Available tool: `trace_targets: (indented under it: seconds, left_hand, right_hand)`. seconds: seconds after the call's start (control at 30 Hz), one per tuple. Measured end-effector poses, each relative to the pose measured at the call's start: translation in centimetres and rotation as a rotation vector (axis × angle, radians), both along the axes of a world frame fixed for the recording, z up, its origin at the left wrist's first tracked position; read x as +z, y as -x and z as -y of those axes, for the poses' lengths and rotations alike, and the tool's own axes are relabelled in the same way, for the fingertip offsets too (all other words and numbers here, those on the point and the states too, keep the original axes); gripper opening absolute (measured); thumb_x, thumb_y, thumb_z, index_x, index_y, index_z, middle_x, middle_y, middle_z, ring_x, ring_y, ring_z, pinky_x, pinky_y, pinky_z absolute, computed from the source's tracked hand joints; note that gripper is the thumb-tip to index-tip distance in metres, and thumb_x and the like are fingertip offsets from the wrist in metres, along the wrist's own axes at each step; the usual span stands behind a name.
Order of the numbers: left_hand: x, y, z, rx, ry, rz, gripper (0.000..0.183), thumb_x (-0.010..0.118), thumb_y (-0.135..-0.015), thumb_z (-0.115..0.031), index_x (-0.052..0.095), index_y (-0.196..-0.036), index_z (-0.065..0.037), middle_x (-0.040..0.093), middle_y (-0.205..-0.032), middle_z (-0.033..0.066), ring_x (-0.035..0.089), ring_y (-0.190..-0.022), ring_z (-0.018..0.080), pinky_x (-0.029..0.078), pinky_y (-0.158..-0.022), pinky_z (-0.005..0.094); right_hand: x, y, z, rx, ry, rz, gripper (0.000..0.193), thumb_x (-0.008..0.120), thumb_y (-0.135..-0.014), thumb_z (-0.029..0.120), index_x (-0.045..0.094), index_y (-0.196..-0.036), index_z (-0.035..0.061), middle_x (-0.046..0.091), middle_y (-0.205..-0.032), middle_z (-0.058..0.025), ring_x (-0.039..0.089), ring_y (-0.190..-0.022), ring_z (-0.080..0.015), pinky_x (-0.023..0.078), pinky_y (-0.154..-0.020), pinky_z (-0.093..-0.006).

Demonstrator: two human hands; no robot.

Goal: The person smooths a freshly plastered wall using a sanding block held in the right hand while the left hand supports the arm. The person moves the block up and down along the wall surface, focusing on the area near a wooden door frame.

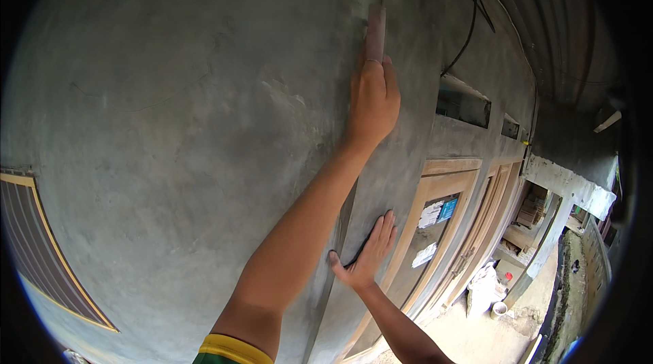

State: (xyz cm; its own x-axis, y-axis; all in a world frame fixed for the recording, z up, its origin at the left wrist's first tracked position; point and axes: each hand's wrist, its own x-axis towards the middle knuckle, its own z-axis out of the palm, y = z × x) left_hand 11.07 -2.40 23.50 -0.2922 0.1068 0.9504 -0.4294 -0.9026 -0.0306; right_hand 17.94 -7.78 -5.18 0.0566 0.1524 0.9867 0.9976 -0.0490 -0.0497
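"Two bare hands on my feed, both up at the grey wall (177,126). Which one has the piece?"

"The left hand (374,95), at the upper centre of the frame. I see its fingers closed around the lower end of a flat brownish block (376,30) — the rest of it sticks out toward the top edge."

"So which way does the block lie from those fingers?"

"Straight above them, from where I watch. Its long axis runs nearly upright, roughly in line with the dark seam (348,206) that slants down toward the bottom centre. I can't tell whether its whole face touches the wall."

"And the right hand (367,255)?"

"Lower centre, beside the seam and near the wooden frame (450,165). It grasps nothing: fingers spread, thumb out to the left, palm apparently flat on the wall. It's well below the block, so the left hand is clearly the nearer one."

"Anything close to the block?"

"A black cable (471,24) hangs at the upper right, apart from it. I'd judge the block's angle against that seam to be what counts — more than anything at the rim."
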Motion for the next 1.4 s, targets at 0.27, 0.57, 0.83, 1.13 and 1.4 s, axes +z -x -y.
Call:
trace_targets:
  seconds: [0.27,0.57,0.83,1.13,1.4]
  left_hand:
    - [-1.4,0.7,0.2,-0.075,0.068,-0.077,0.044,0.052,-0.107,-0.015,0.039,-0.068,0.0,0.042,-0.053,0.0072,0.039,-0.047,0.0155,0.033,-0.049,0.0373]
    - [-3.9,-0.1,-1.5,0.061,0.049,-0.146,0.042,0.052,-0.108,-0.015,0.039,-0.07,0.0,0.039,-0.058,0.0093,0.038,-0.05,0.02,0.03,-0.051,0.0412]
    - [-4.5,-0.6,-1.3,0.053,-0.034,-0.06,0.023,0.048,-0.105,-0.005,0.035,-0.122,0.004,0.041,-0.118,0.0247,0.043,-0.105,0.0379,0.035,-0.091,0.0474]
    - [-15.5,2.3,1.3,0.068,-0.085,-0.225,0.066,0.043,-0.1,0.008,0.019,-0.161,0.004,0.026,-0.164,0.0308,0.028,-0.151,0.0475,0.025,-0.126,0.0536]
    - [-15.0,1.7,0.2,-0.035,-0.081,-0.228,0.068,0.048,-0.098,0.006,0.021,-0.161,0.007,0.024,-0.166,0.0299,0.026,-0.154,0.0448,0.025,-0.128,0.0505]
  right_hand:
    - [0.1,-0.1,-0.1,-0.004,-0.012,0.007,0.119,0.066,-0.083,0.063,0.013,-0.16,-0.0095,0.016,-0.165,-0.0375,0.016,-0.154,-0.0511,0.008,-0.122,-0.0644]
    - [0.0,0.0,-0.1,0.025,-0.03,0.003,0.119,0.072,-0.075,0.053,0.016,-0.159,-0.0105,0.018,-0.164,-0.0373,0.016,-0.154,-0.0516,0.007,-0.122,-0.064]
    - [0.1,-0.2,-0.2,0.034,-0.039,0.029,0.116,0.067,-0.081,0.058,0.016,-0.16,-0.0104,0.018,-0.164,-0.0375,0.015,-0.154,-0.0517,0.007,-0.122,-0.0636]
    - [-0.9,-1.5,-0.6,0.102,-0.045,0.02,0.095,0.037,-0.099,0.06,0.017,-0.16,-0.0101,0.015,-0.166,-0.0364,0.014,-0.156,-0.05,0.005,-0.123,-0.0615]
    - [-0.9,-1.8,-0.4,0.145,-0.036,0.047,0.094,0.039,-0.098,0.058,0.019,-0.16,-0.0097,0.015,-0.166,-0.0361,0.014,-0.155,-0.051,0.005,-0.123,-0.0606]
